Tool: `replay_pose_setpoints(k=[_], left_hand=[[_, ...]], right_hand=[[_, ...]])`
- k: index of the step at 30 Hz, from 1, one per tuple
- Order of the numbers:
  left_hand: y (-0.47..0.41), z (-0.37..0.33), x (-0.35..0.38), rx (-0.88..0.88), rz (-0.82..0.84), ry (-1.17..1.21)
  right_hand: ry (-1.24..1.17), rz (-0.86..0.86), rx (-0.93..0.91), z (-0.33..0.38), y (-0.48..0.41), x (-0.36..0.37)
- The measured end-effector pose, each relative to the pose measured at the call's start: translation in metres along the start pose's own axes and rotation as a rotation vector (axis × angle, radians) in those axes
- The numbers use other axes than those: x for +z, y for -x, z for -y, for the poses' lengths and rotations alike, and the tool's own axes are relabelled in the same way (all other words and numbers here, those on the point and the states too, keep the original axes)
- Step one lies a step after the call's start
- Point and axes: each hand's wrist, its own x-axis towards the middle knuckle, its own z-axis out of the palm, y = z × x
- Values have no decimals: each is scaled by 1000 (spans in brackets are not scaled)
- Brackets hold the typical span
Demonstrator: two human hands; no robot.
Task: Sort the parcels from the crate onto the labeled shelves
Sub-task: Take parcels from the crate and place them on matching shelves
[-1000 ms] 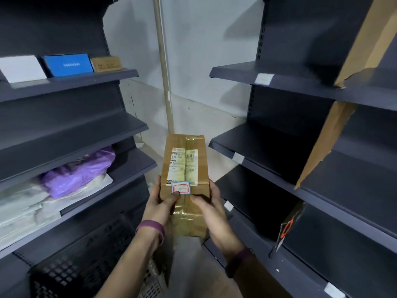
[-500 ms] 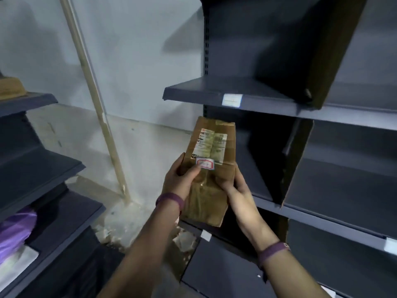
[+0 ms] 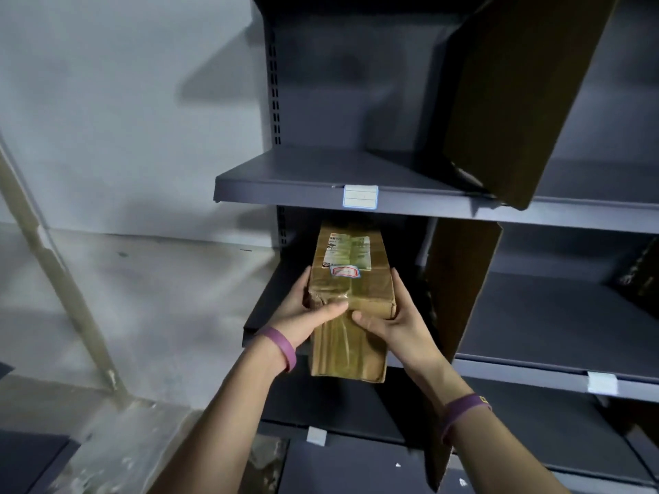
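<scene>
The left hand (image 3: 306, 317) and right hand (image 3: 394, 317) gripped the brown parcel (image 3: 351, 290) by its sides, thumbs on top, its far end over the middle shelf (image 3: 271, 304). Its label (image 3: 349, 251) was too blurred to read.

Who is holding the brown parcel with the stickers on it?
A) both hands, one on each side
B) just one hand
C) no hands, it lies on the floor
A: the left hand holds one side of the brown parcel and the right hand holds the other, thumbs on top.
</scene>
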Motion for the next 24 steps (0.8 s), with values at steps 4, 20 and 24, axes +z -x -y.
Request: replay_pose_setpoints(k=[4, 20, 24], left_hand=[[-34, 23, -11, -35, -96, -144], [-105, 19, -16, -89, -275, -279], [-106, 19, -15, -106, -262, -287]], right_hand=[[69, -46, 0, -8, -22, -1], [333, -173, 57, -31, -104, 1], [357, -183, 68, -34, -107, -1]])
